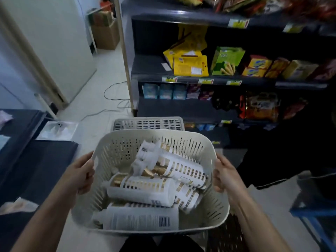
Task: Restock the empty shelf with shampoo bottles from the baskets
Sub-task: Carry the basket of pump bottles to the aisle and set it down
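both hands, left hand [82, 174] and right hand [226, 176], grip opposite rims of the basket [116, 148]. the shampoo bottles [145, 190] lie loose inside, likely heavy and smooth; each looks best gripped around its middle.

the basket [116, 153] is cream plastic, matt, its walls pierced with slots, and the shampoo bottles [145, 190] in it are smooth white plastic with glossy gold printed bands. the shelf [181, 19] looks like dark painted metal with paper price tags [238, 23], above a pale glossy floor [94, 113]; a brown cardboard box [107, 36] stands behind.
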A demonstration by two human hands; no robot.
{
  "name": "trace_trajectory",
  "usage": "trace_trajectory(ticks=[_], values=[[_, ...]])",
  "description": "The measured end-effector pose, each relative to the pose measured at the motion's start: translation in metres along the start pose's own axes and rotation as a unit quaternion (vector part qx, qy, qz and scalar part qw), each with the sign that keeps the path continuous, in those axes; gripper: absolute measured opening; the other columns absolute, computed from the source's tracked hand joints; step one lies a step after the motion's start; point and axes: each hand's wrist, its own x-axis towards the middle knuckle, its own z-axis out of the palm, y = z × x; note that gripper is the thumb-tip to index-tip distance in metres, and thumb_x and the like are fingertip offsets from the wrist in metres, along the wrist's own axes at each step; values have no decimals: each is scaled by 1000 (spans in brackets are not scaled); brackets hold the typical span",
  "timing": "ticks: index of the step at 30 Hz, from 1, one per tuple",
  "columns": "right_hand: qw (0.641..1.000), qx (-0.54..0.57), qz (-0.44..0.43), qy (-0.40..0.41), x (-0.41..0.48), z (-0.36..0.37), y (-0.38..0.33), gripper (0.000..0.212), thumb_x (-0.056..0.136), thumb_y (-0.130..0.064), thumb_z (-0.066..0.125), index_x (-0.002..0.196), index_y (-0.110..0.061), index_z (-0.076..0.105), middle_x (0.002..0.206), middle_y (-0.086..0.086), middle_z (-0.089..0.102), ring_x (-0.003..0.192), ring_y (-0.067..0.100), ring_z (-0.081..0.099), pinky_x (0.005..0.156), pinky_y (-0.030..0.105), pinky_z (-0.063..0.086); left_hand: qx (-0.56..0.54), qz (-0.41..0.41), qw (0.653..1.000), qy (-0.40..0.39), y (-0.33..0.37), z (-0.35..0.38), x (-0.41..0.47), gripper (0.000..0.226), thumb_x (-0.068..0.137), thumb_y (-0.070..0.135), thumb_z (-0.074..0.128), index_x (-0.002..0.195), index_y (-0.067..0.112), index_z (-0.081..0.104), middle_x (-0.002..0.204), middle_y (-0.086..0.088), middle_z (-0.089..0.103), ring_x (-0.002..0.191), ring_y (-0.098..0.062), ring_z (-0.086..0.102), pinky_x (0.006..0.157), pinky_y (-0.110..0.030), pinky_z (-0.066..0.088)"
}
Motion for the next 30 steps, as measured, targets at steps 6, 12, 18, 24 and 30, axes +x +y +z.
trace_trajectory(ticks=[6, 12, 18, 24, 30], values=[[998, -31, 16, 48, 78, 2, -36, 25, 107, -29, 35, 114, -17, 55, 39, -8, 38, 36, 9, 31, 44, 26, 24, 28, -12, 1000, 6, 40, 48, 80, 27, 103, 26, 41, 126, 18, 51, 56, -3, 31, 27, -6, 25, 37, -12, 23], [995, -26, 39, 83, 145, 22, -60, 23, 107, -30, 34, 98, -17, 52, 39, -8, 39, 34, 10, 32, 43, 25, 25, 81, -31, 996, -14, 83, 84, 171, 20, 101, 27, 44, 101, 9, 50, 58, -4, 34, 25, -5, 26, 35, -11, 22], [986, -2, 65, 157, 196, 53, -67, 21, 106, -30, 35, 109, -18, 52, 47, -3, 42, 38, 13, 34, 43, 25, 28, 156, -27, 987, -37, 124, 116, 267, 21, 101, 26, 45, 94, 9, 55, 58, -4, 37, 30, -7, 28, 34, -12, 21], [966, 44, 129, 219, 233, 86, -58, 28, 105, -34, 35, 94, -15, 52, 61, 2, 43, 42, 15, 39, 44, 24, 30, 259, 14, 962, -79, 162, 162, 370, 21, 99, 28, 43, 105, 12, 56, 65, -6, 45, 47, -16, 33, 44, -19, 25], [944, 102, 203, 238, 250, 109, -55, 32, 107, -37, 31, 86, -19, 46, 68, 1, 44, 56, 15, 39, 47, 27, 34, 334, 23, 932, -138, 175, 214, 439, 21, 99, 28, 39, 97, 12, 53, 64, -7, 42, 50, -18, 32, 50, -25, 23]])
